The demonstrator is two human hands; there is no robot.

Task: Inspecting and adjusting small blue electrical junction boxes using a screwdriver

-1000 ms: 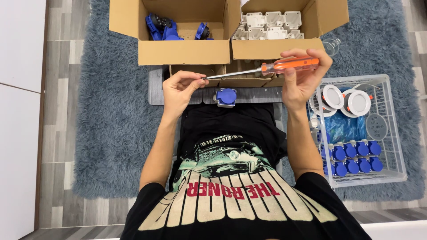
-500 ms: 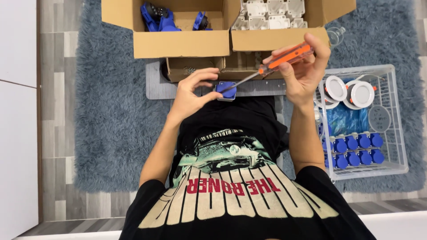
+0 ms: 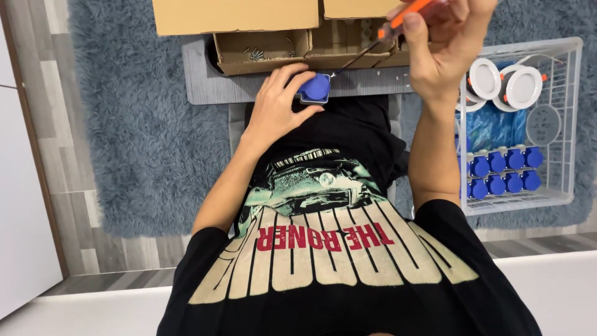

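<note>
Running from left to right: pale wood-plank floor (image 3: pixel 37 149), then a shaggy blue-grey rug (image 3: pixel 143 124) bearing a grey board (image 3: pixel 211 81). At the board's near edge, the left hand (image 3: pixel 280 102) clamps a small blue part (image 3: pixel 315 88). The right hand (image 3: pixel 444 43) grips an orange-handled screwdriver (image 3: pixel 398 22), tip at the part. Farthest right, a white wire basket (image 3: pixel 572 112) holds blue parts and white round fittings.

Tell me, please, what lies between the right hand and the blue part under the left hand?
In the head view, only the screwdriver spans it: the right hand holds its orange handle, and its dark shaft reaches the blue part.
</note>
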